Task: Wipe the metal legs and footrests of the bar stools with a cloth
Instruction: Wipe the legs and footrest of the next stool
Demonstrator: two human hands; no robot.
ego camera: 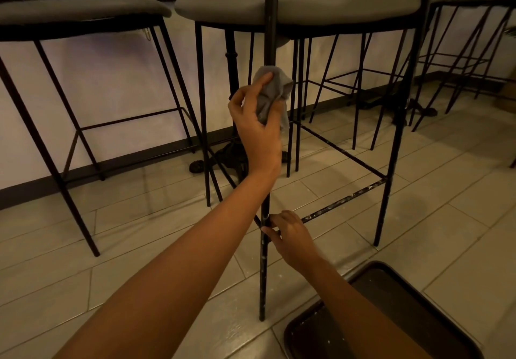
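Note:
A bar stool with a grey padded seat (349, 4) and thin black metal legs stands right in front of me. Its near leg (264, 275) runs down the middle of the view, speckled with pale marks low down. My left hand (258, 124) grips a crumpled grey cloth (272, 90) wrapped around this leg just below the seat. My right hand (290, 236) holds the same leg lower down, where the spotted footrest bar (346, 199) joins it, fingers curled round the metal.
Another grey stool (78, 10) stands at the left, and more stools (460, 51) crowd the right. A table's dark base (231, 155) sits behind the leg. A brown tray (391, 317) lies on the tiled floor at the lower right. A white wall runs behind.

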